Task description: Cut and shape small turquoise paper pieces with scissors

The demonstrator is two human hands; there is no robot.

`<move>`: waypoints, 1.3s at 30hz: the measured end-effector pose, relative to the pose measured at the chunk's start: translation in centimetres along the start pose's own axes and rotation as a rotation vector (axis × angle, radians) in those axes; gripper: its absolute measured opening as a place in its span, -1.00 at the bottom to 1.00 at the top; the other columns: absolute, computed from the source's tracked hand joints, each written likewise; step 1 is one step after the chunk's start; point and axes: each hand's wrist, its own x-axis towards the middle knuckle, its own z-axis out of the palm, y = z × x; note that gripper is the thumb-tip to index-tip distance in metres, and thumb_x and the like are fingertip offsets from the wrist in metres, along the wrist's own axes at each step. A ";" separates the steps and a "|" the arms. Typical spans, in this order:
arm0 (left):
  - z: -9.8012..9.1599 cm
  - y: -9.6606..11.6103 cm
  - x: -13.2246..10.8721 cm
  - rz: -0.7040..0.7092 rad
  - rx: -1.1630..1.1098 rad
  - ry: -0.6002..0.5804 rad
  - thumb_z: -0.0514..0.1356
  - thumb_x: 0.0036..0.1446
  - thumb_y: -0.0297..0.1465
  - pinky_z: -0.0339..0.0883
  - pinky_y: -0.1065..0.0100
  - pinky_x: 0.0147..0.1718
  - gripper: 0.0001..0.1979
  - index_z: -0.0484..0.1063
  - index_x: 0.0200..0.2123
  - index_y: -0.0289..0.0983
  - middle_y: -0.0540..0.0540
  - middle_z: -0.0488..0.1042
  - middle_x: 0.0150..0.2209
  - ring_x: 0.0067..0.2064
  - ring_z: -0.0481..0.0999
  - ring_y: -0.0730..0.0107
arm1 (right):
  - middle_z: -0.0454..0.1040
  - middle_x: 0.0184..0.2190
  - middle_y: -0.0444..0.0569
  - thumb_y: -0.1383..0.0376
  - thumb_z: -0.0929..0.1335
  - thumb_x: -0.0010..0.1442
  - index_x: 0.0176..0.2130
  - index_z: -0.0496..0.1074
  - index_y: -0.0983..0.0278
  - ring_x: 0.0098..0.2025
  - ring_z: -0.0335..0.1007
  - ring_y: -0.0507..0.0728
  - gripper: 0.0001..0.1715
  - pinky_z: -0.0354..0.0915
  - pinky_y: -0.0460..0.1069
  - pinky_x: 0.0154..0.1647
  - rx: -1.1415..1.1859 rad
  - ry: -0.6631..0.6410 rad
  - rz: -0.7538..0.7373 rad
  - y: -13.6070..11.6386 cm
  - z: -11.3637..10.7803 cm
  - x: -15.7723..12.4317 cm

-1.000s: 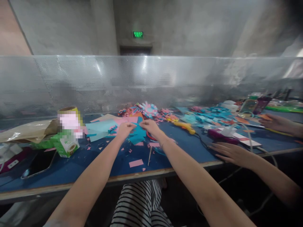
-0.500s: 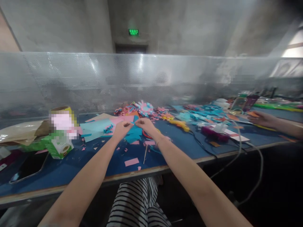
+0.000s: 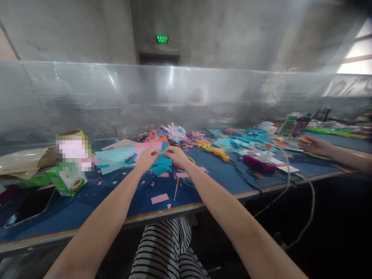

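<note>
My left hand (image 3: 147, 159) and my right hand (image 3: 176, 156) meet above the middle of the table, their fingertips close together. A small strip of blue paper (image 3: 161, 151) is pinched between them, held from both sides. Beneath and behind the hands lie blue paper (image 3: 161, 168), pink sheets and a light blue sheet (image 3: 112, 159). Just beyond them rests a pink, white and blue paper flower (image 3: 176, 133). A pink paper rectangle (image 3: 159, 198) and a thin stick (image 3: 176, 189) lie nearer the front edge.
On the right are a yellow glue gun (image 3: 218, 153) with a black cord, a purple object (image 3: 259, 162) and blue paper scraps (image 3: 247, 138). Another person's hand (image 3: 315, 146) holds orange paper. To the left are a phone (image 3: 31, 206) and a green box (image 3: 68, 180).
The view has shifted slightly, so the scene sits a little further left. Both hands keep the blue paper strip pinched between them in nearly the same pose.
</note>
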 end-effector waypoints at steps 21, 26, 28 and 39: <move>1.0 -0.4 -0.2 -0.326 -0.549 0.061 0.21 -0.20 -0.39 0.37 0.37 -0.47 -0.85 0.37 -0.48 -0.33 0.03 0.38 -0.58 -0.54 0.41 0.49 | 0.38 -0.56 -0.13 0.19 0.37 -0.19 -0.50 0.34 0.32 -0.47 0.30 -0.02 -0.75 0.19 -0.12 -0.47 0.246 0.044 0.261 -0.7 0.7 -0.3; 0.8 -0.3 -0.2 -0.291 -0.389 0.037 0.18 -0.13 -0.42 0.35 0.42 -0.54 -0.87 0.35 -0.43 -0.32 0.01 0.40 -0.55 -0.54 0.43 0.48 | 0.36 -0.58 -0.14 0.20 0.34 -0.18 -0.52 0.35 0.33 -0.49 0.28 -0.02 -0.78 0.20 -0.12 -0.48 0.220 0.034 0.218 -0.6 0.7 -0.2; 0.8 -0.3 -0.2 -0.285 -0.351 0.040 0.19 -0.14 -0.44 0.35 0.40 -0.55 -0.85 0.33 -0.40 -0.32 0.02 0.39 -0.56 -0.55 0.43 0.47 | 0.35 -0.60 -0.14 0.20 0.32 -0.16 -0.53 0.35 0.32 -0.50 0.28 -0.02 -0.79 0.20 -0.12 -0.49 0.177 0.033 0.202 -0.5 0.7 -0.2; 1.4 -1.2 0.0 -0.138 -0.128 0.031 0.14 -0.08 -0.43 0.35 0.38 -0.47 -0.85 0.37 -0.36 -0.30 -0.09 0.48 -0.46 -0.46 0.48 0.38 | 0.28 -0.65 -0.18 0.30 0.24 -0.11 -0.58 0.28 0.30 -0.58 0.18 -0.04 -0.88 0.12 -0.14 -0.57 -0.079 0.005 0.132 0.4 0.8 -0.2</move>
